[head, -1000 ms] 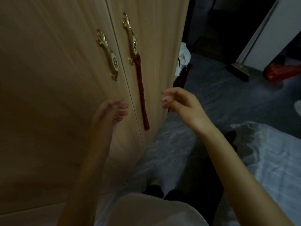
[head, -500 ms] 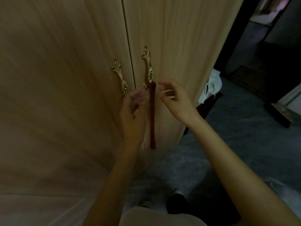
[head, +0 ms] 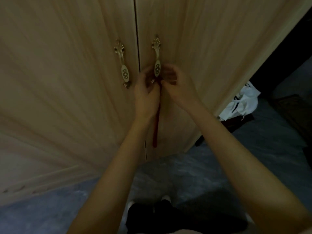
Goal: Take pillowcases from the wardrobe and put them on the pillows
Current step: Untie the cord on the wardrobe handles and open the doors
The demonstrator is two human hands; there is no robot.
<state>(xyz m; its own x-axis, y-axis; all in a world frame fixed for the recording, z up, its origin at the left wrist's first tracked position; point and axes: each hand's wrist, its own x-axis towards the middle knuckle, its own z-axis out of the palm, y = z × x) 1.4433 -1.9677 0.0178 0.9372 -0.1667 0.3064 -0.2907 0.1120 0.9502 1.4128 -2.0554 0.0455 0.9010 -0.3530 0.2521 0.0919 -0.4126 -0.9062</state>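
Observation:
A light wooden wardrobe (head: 67,81) fills the view, both doors closed. Each door has an ornate gold handle: the left handle (head: 124,68) is free, the right handle (head: 157,65) has a dark red tassel (head: 156,125) hanging from its lower end. My left hand (head: 146,92) and my right hand (head: 175,83) meet at the bottom of the right handle, fingers pinched around the top of the tassel where it is tied. No pillowcases or pillows are in view.
Grey marbled floor (head: 194,174) lies below the wardrobe. A white cloth with dark markings (head: 239,103) sits on the floor at the wardrobe's right corner, beside a dark doorway (head: 287,56). My dark-clothed legs (head: 168,217) show at the bottom.
Both hands have risen from below the handles and closed in on the top of the red tassel at the right handle. The view has swung to face the wardrobe squarely.

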